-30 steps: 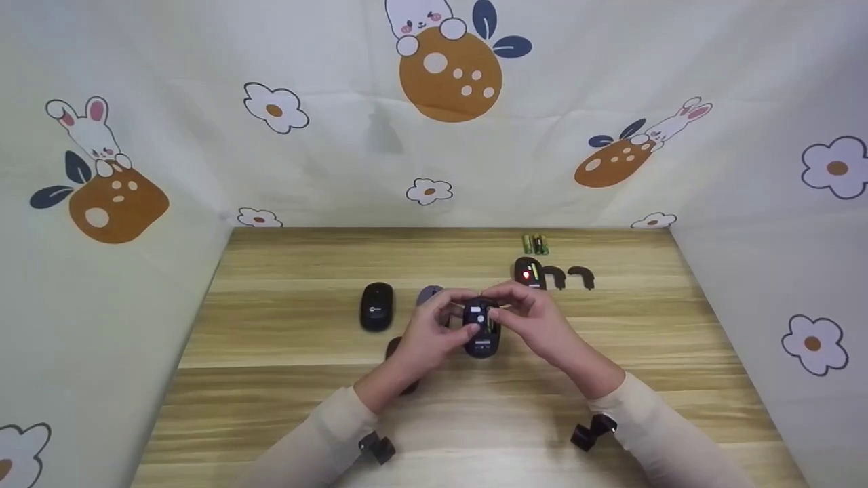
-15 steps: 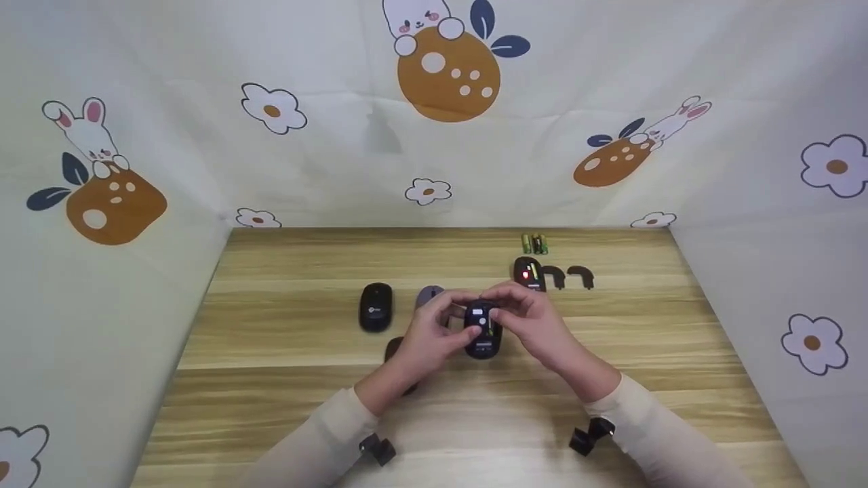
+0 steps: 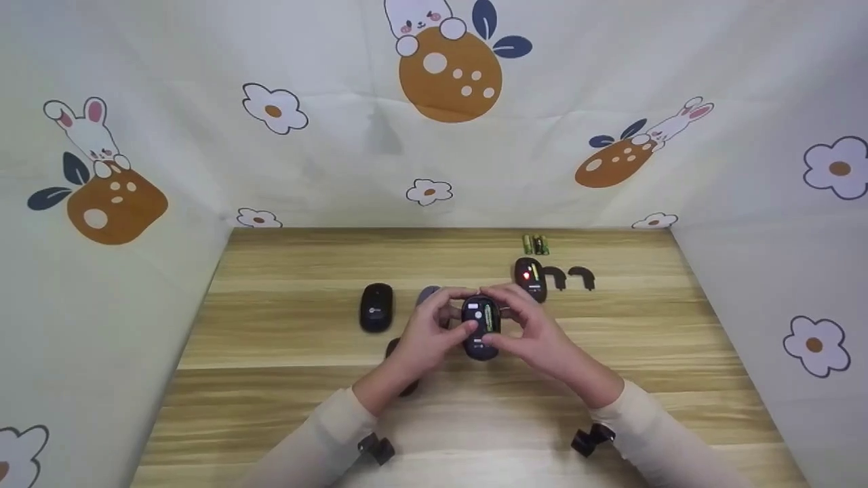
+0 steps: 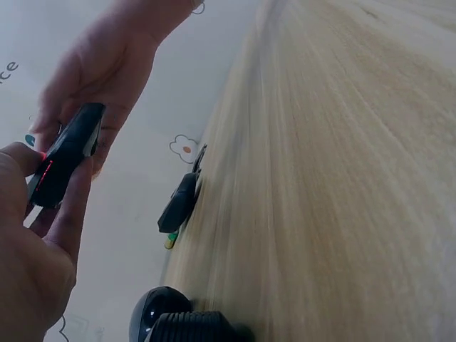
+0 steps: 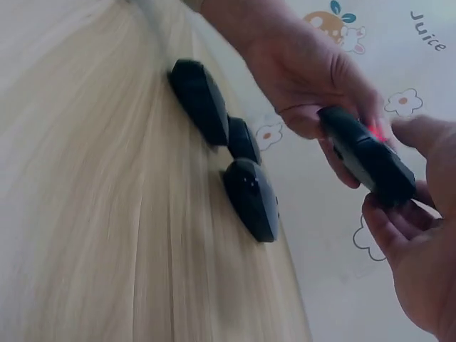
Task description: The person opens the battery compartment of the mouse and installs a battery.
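I watch the left hand (image 3: 428, 332) and right hand (image 3: 536, 331) pinch a dark oval plastic mouse (image 3: 479, 317), underside up, raised above the wood-grain table (image 3: 298, 386). Beyond that mouse, to its right, I see a black overturned mouse (image 3: 531, 283) glowing red; farther beyond, green cylindrical batteries (image 3: 528, 245).

The left hand (image 3: 430, 332) and the right hand (image 3: 539, 331) hold together a dark computer mouse (image 3: 479, 322), underside up, with a green battery (image 3: 488, 317) visible in it. Beyond the right hand lies an overturned mouse (image 3: 531, 287), showing red light, beside two curved black pieces (image 3: 582, 276).
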Action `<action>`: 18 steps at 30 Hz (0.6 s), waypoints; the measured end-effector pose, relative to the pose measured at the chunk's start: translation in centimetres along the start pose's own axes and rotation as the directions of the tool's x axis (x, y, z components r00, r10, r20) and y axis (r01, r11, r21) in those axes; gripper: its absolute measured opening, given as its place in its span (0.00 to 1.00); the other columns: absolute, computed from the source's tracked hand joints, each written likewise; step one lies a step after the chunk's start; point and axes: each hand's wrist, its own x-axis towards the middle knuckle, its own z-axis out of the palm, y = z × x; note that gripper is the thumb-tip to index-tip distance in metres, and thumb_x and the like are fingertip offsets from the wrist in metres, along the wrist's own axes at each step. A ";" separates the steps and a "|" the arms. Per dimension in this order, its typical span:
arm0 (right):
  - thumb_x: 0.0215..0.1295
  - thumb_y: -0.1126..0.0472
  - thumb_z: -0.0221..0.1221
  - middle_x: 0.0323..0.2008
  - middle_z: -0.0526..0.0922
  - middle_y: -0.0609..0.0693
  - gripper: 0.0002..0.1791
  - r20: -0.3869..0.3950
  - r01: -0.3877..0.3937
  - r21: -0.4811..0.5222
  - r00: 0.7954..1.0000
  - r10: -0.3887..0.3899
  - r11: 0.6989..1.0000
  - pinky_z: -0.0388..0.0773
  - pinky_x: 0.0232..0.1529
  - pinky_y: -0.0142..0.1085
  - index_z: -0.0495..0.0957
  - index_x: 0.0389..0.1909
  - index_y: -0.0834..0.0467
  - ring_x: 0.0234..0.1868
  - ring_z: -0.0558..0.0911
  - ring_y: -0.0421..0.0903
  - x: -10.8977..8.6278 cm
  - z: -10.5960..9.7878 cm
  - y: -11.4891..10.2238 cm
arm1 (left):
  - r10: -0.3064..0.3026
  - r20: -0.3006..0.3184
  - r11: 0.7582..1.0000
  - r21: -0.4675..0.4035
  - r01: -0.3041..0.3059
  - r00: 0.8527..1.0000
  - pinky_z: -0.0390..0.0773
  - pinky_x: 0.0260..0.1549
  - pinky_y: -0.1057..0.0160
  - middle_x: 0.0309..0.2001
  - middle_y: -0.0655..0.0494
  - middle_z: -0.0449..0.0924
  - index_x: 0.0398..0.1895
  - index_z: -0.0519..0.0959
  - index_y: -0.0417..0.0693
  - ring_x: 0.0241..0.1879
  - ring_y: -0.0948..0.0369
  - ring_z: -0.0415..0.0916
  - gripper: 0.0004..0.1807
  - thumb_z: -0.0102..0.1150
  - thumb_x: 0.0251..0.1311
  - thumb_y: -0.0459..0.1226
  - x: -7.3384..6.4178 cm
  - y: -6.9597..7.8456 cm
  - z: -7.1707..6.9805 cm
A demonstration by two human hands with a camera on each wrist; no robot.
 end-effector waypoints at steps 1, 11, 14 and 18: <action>0.65 0.63 0.79 0.73 0.75 0.55 0.44 0.023 0.013 -0.036 1.000 -0.012 0.999 0.77 0.75 0.44 0.72 0.81 0.57 0.72 0.77 0.56 -0.1 -0.1 0.1 | 0.000 -0.006 1.000 -0.001 0.000 1.000 0.93 0.43 0.57 0.63 0.46 0.82 0.69 0.80 0.42 0.49 0.52 0.89 0.27 0.73 0.68 0.28 0.0 0.0 0.0; 0.52 0.61 0.86 0.83 0.61 0.53 0.69 0.128 0.065 -0.223 0.991 -0.036 0.973 0.67 0.80 0.51 0.54 0.90 0.49 0.81 0.68 0.57 -0.9 -0.6 0.6 | -0.012 -0.020 1.000 -0.025 0.012 1.000 0.93 0.41 0.57 0.63 0.44 0.80 0.69 0.81 0.41 0.48 0.52 0.89 0.25 0.71 0.70 0.28 0.2 0.0 0.2; 0.53 0.59 0.86 0.82 0.62 0.52 0.68 0.127 0.069 -0.228 0.991 -0.041 0.971 0.68 0.80 0.51 0.54 0.90 0.48 0.80 0.69 0.57 -0.9 -0.7 0.7 | -0.016 -0.009 1.000 -0.013 0.016 1.000 0.93 0.41 0.59 0.64 0.43 0.79 0.69 0.81 0.41 0.49 0.51 0.89 0.25 0.72 0.70 0.29 0.3 0.1 0.2; 0.54 0.58 0.86 0.80 0.65 0.51 0.66 0.121 0.074 -0.226 0.991 -0.048 0.971 0.69 0.80 0.51 0.56 0.90 0.50 0.79 0.71 0.56 -0.8 -1.0 0.9 | -0.034 0.042 0.999 0.013 0.033 0.999 0.93 0.45 0.58 0.66 0.44 0.77 0.73 0.79 0.43 0.53 0.49 0.87 0.31 0.76 0.68 0.32 0.4 0.1 -0.1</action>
